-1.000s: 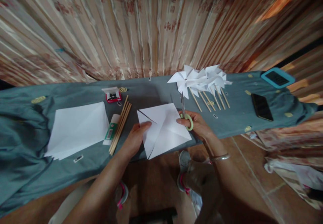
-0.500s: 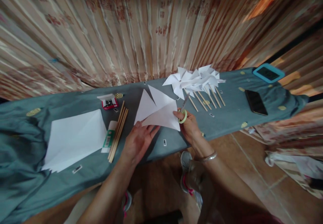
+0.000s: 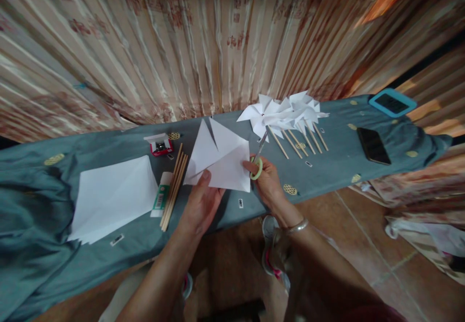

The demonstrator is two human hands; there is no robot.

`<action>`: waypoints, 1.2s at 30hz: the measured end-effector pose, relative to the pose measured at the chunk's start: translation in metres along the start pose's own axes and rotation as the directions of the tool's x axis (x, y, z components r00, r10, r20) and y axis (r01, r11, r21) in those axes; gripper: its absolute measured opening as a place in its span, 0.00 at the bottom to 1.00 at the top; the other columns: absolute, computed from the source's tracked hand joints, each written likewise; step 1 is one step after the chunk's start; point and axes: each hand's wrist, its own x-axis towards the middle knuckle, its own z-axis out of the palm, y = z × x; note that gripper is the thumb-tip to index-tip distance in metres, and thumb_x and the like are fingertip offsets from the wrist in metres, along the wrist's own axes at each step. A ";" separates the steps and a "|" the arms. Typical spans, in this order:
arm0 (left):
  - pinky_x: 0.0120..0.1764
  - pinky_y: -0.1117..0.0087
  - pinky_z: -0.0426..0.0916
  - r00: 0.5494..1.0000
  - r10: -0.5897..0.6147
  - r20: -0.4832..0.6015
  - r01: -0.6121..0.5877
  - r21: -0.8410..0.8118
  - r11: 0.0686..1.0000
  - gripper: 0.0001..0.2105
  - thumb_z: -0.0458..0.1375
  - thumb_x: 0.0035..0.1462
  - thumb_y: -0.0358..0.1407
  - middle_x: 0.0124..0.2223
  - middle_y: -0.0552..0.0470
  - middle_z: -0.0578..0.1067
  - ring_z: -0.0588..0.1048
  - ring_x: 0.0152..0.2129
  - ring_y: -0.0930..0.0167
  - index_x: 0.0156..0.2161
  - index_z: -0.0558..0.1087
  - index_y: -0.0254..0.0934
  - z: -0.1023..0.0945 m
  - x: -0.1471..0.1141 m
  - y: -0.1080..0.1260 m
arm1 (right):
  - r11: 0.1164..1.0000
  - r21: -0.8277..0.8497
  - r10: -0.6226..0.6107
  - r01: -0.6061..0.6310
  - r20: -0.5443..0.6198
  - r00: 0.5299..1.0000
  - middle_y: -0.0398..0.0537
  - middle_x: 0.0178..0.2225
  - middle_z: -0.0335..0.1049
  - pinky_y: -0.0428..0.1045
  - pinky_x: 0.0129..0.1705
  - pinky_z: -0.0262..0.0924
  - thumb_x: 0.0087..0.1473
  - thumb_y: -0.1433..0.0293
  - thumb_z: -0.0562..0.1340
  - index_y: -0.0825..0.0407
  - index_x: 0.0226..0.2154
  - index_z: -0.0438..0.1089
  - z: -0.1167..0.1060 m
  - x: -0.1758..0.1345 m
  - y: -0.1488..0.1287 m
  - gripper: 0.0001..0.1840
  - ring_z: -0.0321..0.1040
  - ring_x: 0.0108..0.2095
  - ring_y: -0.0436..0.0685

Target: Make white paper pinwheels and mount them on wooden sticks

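Observation:
A white paper sheet (image 3: 227,160), slit inward along diagonals from its far and left corners, is held over the bench. My left hand (image 3: 204,203) grips its near edge, thumb on top and fingers underneath. Scissors with pale green handles (image 3: 256,168) are in my right hand (image 3: 268,182), blades pointing up and away from me. The right thumb also lies against the sheet's right edge. Beyond the scissors lie several white paper pinwheels (image 3: 263,115) on wooden sticks.
Left of the sheet are loose wooden sticks (image 3: 174,191), a green-and-white packet (image 3: 160,198), an open red box (image 3: 161,146) and a stack of white paper (image 3: 114,196). A black phone (image 3: 373,145) and a blue-framed device (image 3: 392,102) lie right. A curtain (image 3: 203,46) hangs behind the bench.
The paper has turned slightly and shifted left, and its near edge lies flatter. My left thumb now presses on top of it. The scissors moved a little left with my right hand.

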 end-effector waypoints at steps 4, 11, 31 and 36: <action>0.51 0.66 0.71 0.967 0.039 -0.250 -0.041 -0.003 0.999 0.14 0.57 0.60 0.32 0.43 0.49 0.80 0.78 0.42 0.69 0.52 0.71 0.39 0.002 0.006 0.002 | 0.988 -0.149 -0.031 0.047 0.104 0.994 0.36 0.22 0.69 0.45 0.26 0.58 0.29 0.62 0.75 0.52 0.27 0.70 0.007 -0.007 0.005 0.21 0.60 0.22 0.47; 0.35 0.76 0.76 0.915 0.132 -0.382 -0.145 -0.003 0.989 0.10 0.51 0.64 0.29 0.35 0.52 0.81 0.79 0.29 0.74 0.47 0.73 0.35 -0.008 0.018 0.027 | 0.921 -0.382 0.103 0.079 0.433 0.896 0.42 0.23 0.69 0.45 0.24 0.56 0.43 0.47 0.67 0.54 0.35 0.71 -0.003 -0.018 -0.003 0.28 0.64 0.24 0.49; 0.35 0.76 0.76 0.921 0.218 -0.323 -0.215 0.044 0.976 0.10 0.51 0.65 0.31 0.36 0.53 0.81 0.79 0.31 0.73 0.47 0.73 0.39 -0.019 0.021 0.043 | 0.794 -0.588 0.564 -0.152 0.620 0.545 0.46 0.30 0.71 0.45 0.31 0.62 0.43 0.49 0.69 0.59 0.40 0.69 -0.020 -0.036 -0.007 0.32 0.65 0.27 0.47; 0.36 0.76 0.76 0.916 0.210 -0.342 -0.201 0.063 0.978 0.11 0.53 0.64 0.32 0.36 0.54 0.81 0.79 0.34 0.72 0.49 0.72 0.39 -0.016 0.019 0.039 | 0.792 -0.595 0.558 -0.134 0.619 0.552 0.45 0.29 0.71 0.44 0.29 0.60 0.42 0.47 0.69 0.58 0.40 0.69 -0.021 -0.036 -0.008 0.34 0.64 0.26 0.46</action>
